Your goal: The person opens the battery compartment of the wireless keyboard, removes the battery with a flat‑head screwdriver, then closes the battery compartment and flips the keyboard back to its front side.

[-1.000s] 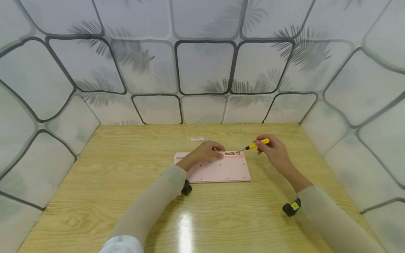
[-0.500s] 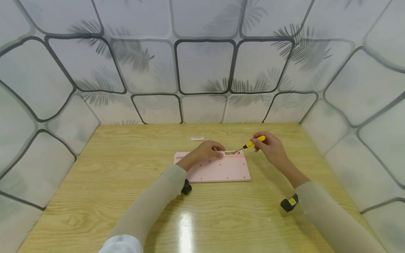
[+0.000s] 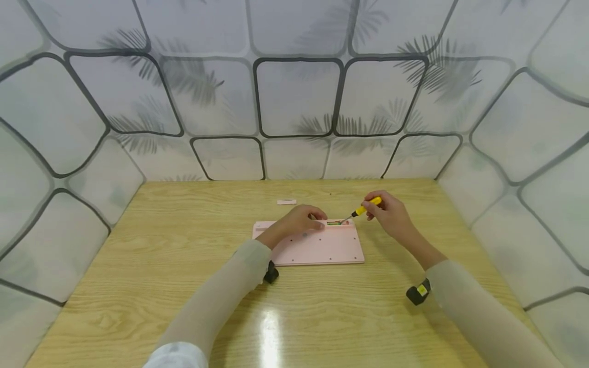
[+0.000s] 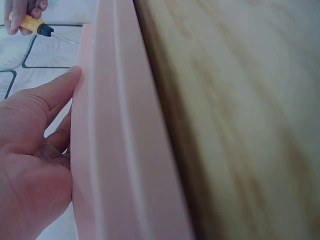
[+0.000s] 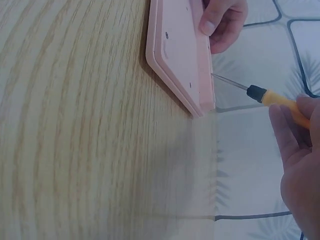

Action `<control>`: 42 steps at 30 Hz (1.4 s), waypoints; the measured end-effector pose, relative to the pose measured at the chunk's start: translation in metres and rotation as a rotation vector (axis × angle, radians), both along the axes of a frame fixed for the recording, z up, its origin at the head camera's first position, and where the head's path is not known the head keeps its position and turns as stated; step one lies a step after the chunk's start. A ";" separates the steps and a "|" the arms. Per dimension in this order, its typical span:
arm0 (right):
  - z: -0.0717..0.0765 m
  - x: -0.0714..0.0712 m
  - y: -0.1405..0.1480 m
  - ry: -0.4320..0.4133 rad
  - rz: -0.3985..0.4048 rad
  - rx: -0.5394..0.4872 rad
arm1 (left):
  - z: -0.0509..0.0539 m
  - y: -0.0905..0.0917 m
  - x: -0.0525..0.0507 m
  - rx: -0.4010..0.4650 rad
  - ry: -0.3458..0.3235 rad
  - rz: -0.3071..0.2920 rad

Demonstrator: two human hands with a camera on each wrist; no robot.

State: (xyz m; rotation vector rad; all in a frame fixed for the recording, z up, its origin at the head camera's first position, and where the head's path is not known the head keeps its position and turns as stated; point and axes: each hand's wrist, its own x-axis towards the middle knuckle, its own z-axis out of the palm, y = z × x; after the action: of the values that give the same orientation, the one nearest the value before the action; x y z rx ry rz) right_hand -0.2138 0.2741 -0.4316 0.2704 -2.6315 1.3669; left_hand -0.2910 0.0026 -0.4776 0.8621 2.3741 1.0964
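A pink keyboard [image 3: 322, 250] lies underside up on the wooden table, small screws dotted across its back. In its raised far strip an uncovered battery compartment shows a green battery [image 3: 333, 223]. My left hand [image 3: 300, 220] grips that far edge just left of the compartment, thumb on the near side and fingers behind. Between thumb and fingers, my right hand [image 3: 392, 214] holds a yellow screwdriver [image 5: 274, 98] with a black collar. The screwdriver slants down to the left, its metal tip at the compartment. Whether the tip touches the battery cannot be made out.
Behind the keyboard lies a small pink battery cover [image 3: 287, 202]. A tiny dark speck [image 3: 330, 194] is on the table [image 3: 138, 266] farther right. Patterned fabric walls [image 3: 299, 97] enclose the table at the back and sides. Each wrist carries a black camera [image 3: 417, 293].
My right hand has moved slightly left with the screwdriver, bringing its tip from the compartment's right end over the battery. The left hand and keyboard have stayed put.
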 end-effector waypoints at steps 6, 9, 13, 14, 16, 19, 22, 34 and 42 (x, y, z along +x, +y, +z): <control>0.002 -0.005 -0.003 0.014 0.024 0.092 | 0.000 0.000 0.000 0.001 -0.002 -0.001; 0.008 -0.007 -0.008 0.016 0.059 0.172 | 0.000 0.001 0.000 -0.003 -0.005 0.003; 0.017 -0.009 -0.016 0.018 0.106 0.271 | 0.000 0.001 -0.001 -0.002 -0.004 0.003; 0.019 -0.010 -0.018 0.011 0.111 0.290 | 0.000 0.001 -0.001 0.000 -0.003 0.002; 0.023 -0.012 -0.021 -0.007 0.122 0.324 | 0.000 0.001 -0.001 0.002 0.004 -0.001; 0.027 -0.015 -0.025 -0.037 0.131 0.372 | 0.000 0.001 -0.001 0.002 0.014 -0.005; 0.031 -0.017 -0.029 -0.048 0.140 0.407 | 0.000 0.001 -0.001 0.000 0.018 -0.005; 0.033 -0.021 -0.032 -0.126 0.138 0.345 | -0.001 0.001 -0.001 -0.011 0.016 0.005; 0.024 -0.028 -0.024 -0.161 0.102 0.246 | 0.001 0.002 0.001 -0.006 0.000 0.018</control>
State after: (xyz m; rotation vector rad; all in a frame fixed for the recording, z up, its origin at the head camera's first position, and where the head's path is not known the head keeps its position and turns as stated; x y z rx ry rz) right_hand -0.2413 0.2502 -0.4073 0.3429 -2.9618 1.1346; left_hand -0.2905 0.0045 -0.4769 0.8399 2.3884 1.0953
